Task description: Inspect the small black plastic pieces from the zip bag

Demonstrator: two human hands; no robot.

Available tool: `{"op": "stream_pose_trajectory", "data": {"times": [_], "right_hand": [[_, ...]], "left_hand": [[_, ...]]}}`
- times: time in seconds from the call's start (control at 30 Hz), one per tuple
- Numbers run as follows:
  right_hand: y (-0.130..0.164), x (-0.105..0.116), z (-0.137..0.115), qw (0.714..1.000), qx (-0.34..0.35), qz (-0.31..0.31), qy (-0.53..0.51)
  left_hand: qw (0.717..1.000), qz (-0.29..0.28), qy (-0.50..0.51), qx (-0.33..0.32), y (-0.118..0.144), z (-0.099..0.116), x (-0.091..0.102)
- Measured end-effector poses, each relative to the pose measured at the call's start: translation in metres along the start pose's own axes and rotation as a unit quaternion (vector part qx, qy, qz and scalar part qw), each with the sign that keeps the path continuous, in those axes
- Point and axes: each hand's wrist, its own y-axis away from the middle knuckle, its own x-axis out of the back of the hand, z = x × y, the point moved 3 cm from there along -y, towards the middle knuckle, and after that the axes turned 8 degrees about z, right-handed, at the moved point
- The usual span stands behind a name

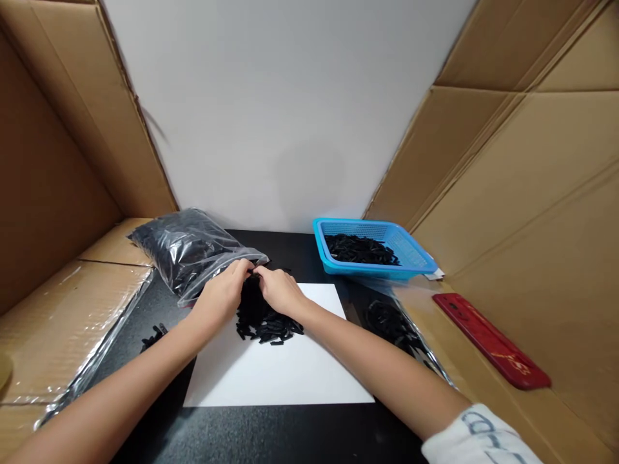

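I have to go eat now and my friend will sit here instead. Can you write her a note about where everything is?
Left hand and right hand: both rest on the heap of small black pieces, fingertips together at its top. Whether they pinch a piece cannot be seen.
The heap lies on the white sheet.
Clear bag full of black pieces: just left of the hands.
Blue basket: back right, some pieces already in it.
Left over: the heap and the bag.
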Motion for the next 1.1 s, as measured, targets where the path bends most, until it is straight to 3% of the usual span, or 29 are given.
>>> {"op": "stream_pose_trajectory", "data": {"times": [0.13,0.33,0.47,0.57,0.67,0.87,1.0,1.1], "right_hand": [[0.026,0.012,0.02,0.991,-0.001,0.016,-0.134],[0.056,0.034,0.06,0.935,-0.089,0.011,-0.344],[0.072,0.05,0.061,0.894,-0.106,-0.011,-0.436],[0.082,0.053,0.054,0.878,-0.108,0.005,-0.466],[0.088,0.049,0.048,0.879,-0.108,0.018,-0.464],[0.096,0.058,0.044,0.938,-0.017,0.112,-0.327],[0.104,0.067,0.046,0.944,-0.003,0.175,-0.281],[0.107,0.072,0.047,0.942,0.02,0.212,-0.259]], "left_hand": [[0.98,-0.009,0.185,0.073,0.007,0.015,-0.012],[0.881,-0.071,0.418,0.209,0.021,0.025,-0.049],[0.829,-0.087,0.493,0.25,0.032,0.029,-0.058],[0.798,-0.094,0.541,0.248,0.038,0.033,-0.058],[0.797,-0.102,0.551,0.225,0.042,0.036,-0.058],[0.817,-0.099,0.531,0.203,0.042,0.041,-0.066],[0.826,-0.104,0.517,0.2,0.04,0.046,-0.068],[0.812,-0.113,0.527,0.225,0.039,0.05,-0.069]]}}
